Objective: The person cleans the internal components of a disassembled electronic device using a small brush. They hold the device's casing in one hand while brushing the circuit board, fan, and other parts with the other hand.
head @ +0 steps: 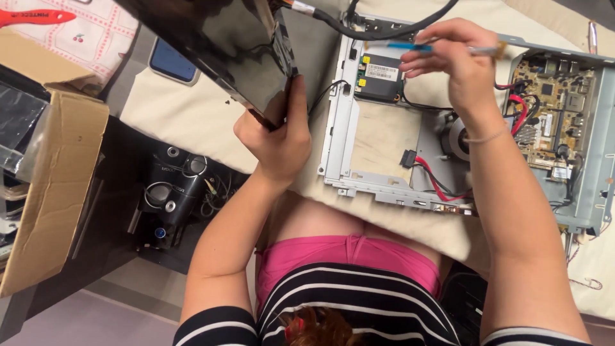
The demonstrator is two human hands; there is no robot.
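My left hand [277, 142] grips the lower edge of a glossy black plastic panel [218, 48], fingers wrapped shut around it; the smooth sheet tilts up and away to the far left, mirror-like. My right hand [458, 61] pinches a thin blue-handled tool [416, 47], fingertips closed on its shaft, above the open grey sheet-metal chassis [359, 115]. That frame lies flat on a cream cloth [186, 115] covering the worktop, its stamped rails dull and angular. Inside sit a small black drive [379, 78] with a white label, red and black wires [432, 179], and a green circuit board [551, 109] at right. A brown cardboard box [54, 186] stands left.
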